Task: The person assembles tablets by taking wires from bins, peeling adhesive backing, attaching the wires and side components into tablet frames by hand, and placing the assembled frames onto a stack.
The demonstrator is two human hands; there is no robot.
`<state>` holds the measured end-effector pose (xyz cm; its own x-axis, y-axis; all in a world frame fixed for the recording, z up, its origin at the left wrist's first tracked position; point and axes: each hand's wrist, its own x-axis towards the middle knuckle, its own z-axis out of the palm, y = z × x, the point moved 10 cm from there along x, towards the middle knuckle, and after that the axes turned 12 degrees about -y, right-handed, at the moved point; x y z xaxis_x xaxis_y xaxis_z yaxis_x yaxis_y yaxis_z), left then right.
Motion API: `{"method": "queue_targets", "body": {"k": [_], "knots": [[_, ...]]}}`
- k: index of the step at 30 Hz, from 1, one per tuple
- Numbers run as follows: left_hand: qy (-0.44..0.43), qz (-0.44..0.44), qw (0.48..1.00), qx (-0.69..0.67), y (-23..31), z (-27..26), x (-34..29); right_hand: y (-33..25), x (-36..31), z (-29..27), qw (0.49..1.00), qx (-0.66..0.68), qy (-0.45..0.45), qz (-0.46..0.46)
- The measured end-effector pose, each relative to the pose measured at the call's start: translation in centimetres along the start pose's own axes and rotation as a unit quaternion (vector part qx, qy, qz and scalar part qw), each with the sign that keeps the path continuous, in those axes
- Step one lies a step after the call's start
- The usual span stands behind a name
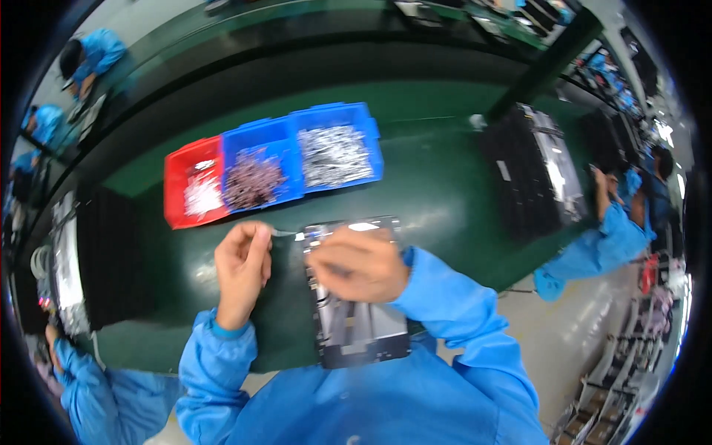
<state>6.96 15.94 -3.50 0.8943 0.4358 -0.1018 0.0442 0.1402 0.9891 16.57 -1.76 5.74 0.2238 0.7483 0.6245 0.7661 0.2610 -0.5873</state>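
Note:
A flat tablet-like device [348, 326] lies on the green table close in front of me, its black frame, silvery inner panel and small parts exposed. My right hand [360, 263] is over its upper half, fingers bent and drawn together. Motion blurs that hand, and whatever is in its fingers cannot be made out. To the left of the device my left hand [243, 259] pinches a thin, pale strip [283, 233] between thumb and forefinger. The strip reaches toward the device's upper left corner.
Beyond my hands stand a red bin [174, 185] of white pieces and two joined blue bins [297, 194], holding brownish and silvery-white small parts. Black stacks flank me, one at the left [111, 259], another at the right [519, 178]. Co-workers in blue sit at both sides.

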Motion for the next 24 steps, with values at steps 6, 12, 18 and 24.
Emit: {"method": "queue_targets", "body": {"k": [6,12,18,24], "knots": [[0.272,0.216,0.923,0.165,4.7,-9.6,-1.1,2.2,-0.6,0.2,0.986,0.129,-0.004,0.101],[0.280,0.190,0.817,0.467,8.1,-8.8,-1.6,3.3,-1.7,0.7,0.975,0.141,-0.023,0.170],[0.129,0.103,0.931,0.327,4.9,-3.8,-3.0,5.9,-5.3,-0.8,0.936,0.205,0.041,0.284],[-0.151,-0.130,0.963,0.179,-1.3,3.1,-8.0,4.7,-7.5,-3.0,0.948,0.189,0.010,0.254]]}}
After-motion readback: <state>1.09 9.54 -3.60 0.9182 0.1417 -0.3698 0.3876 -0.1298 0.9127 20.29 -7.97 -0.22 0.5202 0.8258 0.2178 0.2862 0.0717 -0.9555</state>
